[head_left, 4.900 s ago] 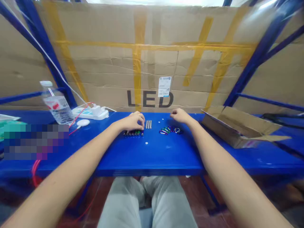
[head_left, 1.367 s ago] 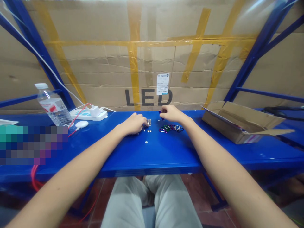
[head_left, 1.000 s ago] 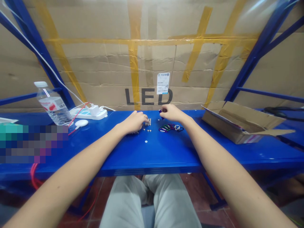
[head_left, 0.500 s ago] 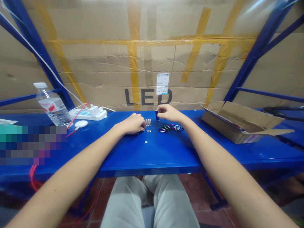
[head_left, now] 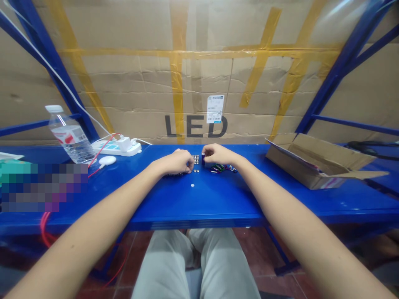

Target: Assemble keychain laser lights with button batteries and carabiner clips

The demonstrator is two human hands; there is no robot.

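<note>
a dark purple cylinder [head_left: 203, 160] is pinched upright by the right hand [head_left: 218, 153] near small silver discs [head_left: 197, 160] on the worktop [head_left: 199, 203]; the left hand [head_left: 179, 161] is curled, its contents indiscernible.

Taped cardboard [head_left: 140, 95] printed "LED" stands behind the blue worktop [head_left: 199, 203] and blue posts [head_left: 324, 96]; the floor [head_left: 254, 251] is reddish tile.

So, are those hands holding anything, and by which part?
The right hand holds a small dark purple cylinder by its side, roughly upright. Whether the curled left hand holds anything can't be told.
</note>
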